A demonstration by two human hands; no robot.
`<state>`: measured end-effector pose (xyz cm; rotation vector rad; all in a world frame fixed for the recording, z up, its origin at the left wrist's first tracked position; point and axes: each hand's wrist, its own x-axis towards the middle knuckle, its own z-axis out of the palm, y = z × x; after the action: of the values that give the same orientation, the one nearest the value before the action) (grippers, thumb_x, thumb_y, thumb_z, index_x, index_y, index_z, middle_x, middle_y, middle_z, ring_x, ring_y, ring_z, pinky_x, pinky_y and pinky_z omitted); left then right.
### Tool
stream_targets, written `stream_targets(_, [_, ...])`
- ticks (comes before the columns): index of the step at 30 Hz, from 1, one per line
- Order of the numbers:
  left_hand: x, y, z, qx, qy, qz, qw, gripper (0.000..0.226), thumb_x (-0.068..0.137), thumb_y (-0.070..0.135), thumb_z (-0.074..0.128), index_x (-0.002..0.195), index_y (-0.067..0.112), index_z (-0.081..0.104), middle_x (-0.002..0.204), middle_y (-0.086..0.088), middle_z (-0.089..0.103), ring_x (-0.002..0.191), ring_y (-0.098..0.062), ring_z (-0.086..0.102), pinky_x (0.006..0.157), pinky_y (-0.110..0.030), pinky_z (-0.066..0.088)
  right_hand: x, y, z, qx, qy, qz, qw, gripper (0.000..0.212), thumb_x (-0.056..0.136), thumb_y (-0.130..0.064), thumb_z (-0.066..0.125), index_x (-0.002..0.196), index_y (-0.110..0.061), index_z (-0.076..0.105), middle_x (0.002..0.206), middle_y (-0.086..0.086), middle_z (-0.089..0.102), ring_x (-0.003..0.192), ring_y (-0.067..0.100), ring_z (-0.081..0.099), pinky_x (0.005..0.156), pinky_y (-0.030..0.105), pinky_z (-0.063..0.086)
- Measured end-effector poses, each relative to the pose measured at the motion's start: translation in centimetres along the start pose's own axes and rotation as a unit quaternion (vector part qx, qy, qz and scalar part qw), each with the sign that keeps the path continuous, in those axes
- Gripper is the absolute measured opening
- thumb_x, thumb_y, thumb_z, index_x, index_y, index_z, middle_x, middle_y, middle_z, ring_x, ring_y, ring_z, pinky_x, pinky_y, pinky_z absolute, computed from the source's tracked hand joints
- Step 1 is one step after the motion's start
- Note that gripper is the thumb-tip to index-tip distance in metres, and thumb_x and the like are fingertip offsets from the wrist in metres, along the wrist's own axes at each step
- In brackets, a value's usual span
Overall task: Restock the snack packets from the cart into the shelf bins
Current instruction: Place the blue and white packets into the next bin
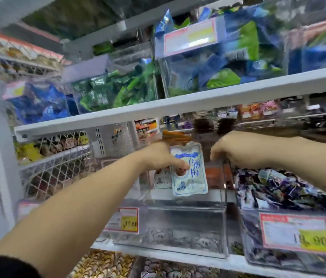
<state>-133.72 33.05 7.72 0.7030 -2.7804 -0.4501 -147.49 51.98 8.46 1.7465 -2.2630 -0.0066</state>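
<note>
My left hand (159, 157) pinches a white and blue snack packet (190, 173) by its left edge, thumb on its front, and holds it upright over a clear plastic shelf bin (178, 223). More packets of the same kind show just behind and below that hand. My right hand (228, 150) hovers to the right of the packet, fingers curled downward over the bin's right rear corner; whether it holds anything is hidden. The cart is out of view.
A bin of purple-wrapped snacks (278, 189) with a price tag (296, 233) stands to the right. A white wire basket (58, 157) sits on the left. Above, the white shelf (178, 105) carries bins of blue and green packets (218, 57).
</note>
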Motion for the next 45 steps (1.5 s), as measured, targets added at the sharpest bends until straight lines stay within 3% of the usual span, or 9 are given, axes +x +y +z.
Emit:
stream_targets(2, [1.6,0.6,0.9,0.006,-0.051,0.023,0.998,0.07,0.078,0.057,0.079,0.134,0.025,0.052,0.125,0.007,0.055,0.115,-0.018,0.055,0.097,-0.025,0.04,0.2,0.2,0.2,-0.008,0.0,-0.003,1.0,0.042,0.074,0.004,0.06,0.105,-0.022,0.07,0.098,-0.004,0.074,0.086,0.015,0.065,0.077,0.031,0.051])
stream_targets(5, [5.1,0.1,2.7,-0.013,-0.087,0.034,0.995,0.106,0.057,0.074,0.083,0.146,0.029,0.045,0.144,0.008,0.055,0.128,-0.019,0.055,0.113,-0.041,0.041,0.0,0.2,0.3,0.003,0.009,0.002,1.0,0.04,0.078,0.002,0.061,0.105,-0.025,0.069,0.101,-0.003,0.073,0.084,0.013,0.061,0.071,0.027,0.044])
stream_targets(8, [8.1,-0.8,4.2,-0.003,-0.101,0.033,0.994,0.089,0.071,0.053,0.083,0.146,0.027,0.044,0.145,-0.002,0.054,0.126,-0.024,0.055,0.108,-0.046,0.047,-0.2,0.3,0.5,0.021,0.027,0.005,0.999,0.047,0.079,0.003,0.059,0.114,-0.027,0.071,0.113,-0.002,0.071,0.102,0.019,0.063,0.085,0.033,0.05])
stream_targets(12, [8.7,-0.6,5.0,0.014,-0.095,0.099,0.99,0.079,0.084,0.032,0.08,0.151,0.024,0.038,0.153,-0.002,0.043,0.134,-0.024,0.048,0.111,-0.042,0.044,-0.2,0.6,1.1,0.052,0.048,0.007,0.997,0.049,0.078,0.006,0.053,0.109,-0.026,0.072,0.111,-0.004,0.071,0.098,0.019,0.064,0.083,0.036,0.052])
stream_targets(23, [7.8,1.3,7.6,0.304,0.021,0.205,0.93,0.105,0.073,0.067,0.075,0.154,0.026,0.022,0.156,-0.004,0.033,0.137,-0.031,0.039,0.109,-0.048,0.041,0.0,1.4,2.3,0.087,0.088,0.025,0.992,0.047,0.084,0.006,0.048,0.103,-0.029,0.072,0.089,-0.014,0.066,0.074,0.0,0.057,0.072,0.026,0.046])
stream_targets(27, [7.8,1.1,8.1,0.333,0.056,0.2,0.92,0.1,0.079,0.064,0.071,0.154,0.021,0.02,0.153,-0.008,0.025,0.141,-0.033,0.024,0.114,-0.047,0.032,-0.2,1.6,3.5,0.08,0.084,-0.004,0.993,0.048,0.083,0.008,0.051,0.105,-0.031,0.069,0.109,-0.012,0.067,0.101,0.01,0.061,0.088,0.035,0.05])
stream_targets(33, [8.7,1.9,8.0,0.316,0.053,0.192,0.928,0.077,0.09,0.049,0.065,0.149,0.02,0.026,0.149,-0.01,0.029,0.14,-0.033,0.026,0.109,-0.046,0.03,-0.4,1.6,3.7,0.084,0.084,-0.004,0.993,0.045,0.085,0.005,0.05,0.108,-0.03,0.069,0.115,-0.007,0.067,0.109,0.015,0.06,0.092,0.039,0.05])
stream_targets(38, [9.3,0.6,9.1,0.374,0.021,0.176,0.91,0.115,0.072,0.069,0.074,0.157,0.021,0.013,0.156,-0.008,0.02,0.145,-0.035,0.018,0.116,-0.051,0.029,-0.6,1.5,3.8,0.085,0.088,-0.008,0.992,0.046,0.082,0.005,0.05,0.11,-0.027,0.068,0.112,-0.006,0.064,0.107,0.014,0.054,0.092,0.037,0.047])
stream_targets(45, [9.6,-0.5,10.7,0.426,0.111,0.214,0.872,0.11,0.081,0.067,0.064,0.15,0.01,0.0,0.153,-0.017,0.019,0.139,-0.037,0.025,0.108,-0.044,0.036,-0.8,1.1,3.6,0.081,0.077,-0.004,0.994,0.042,0.085,0.003,0.05,0.113,-0.025,0.066,0.114,-0.002,0.061,0.107,0.019,0.053,0.092,0.04,0.045])
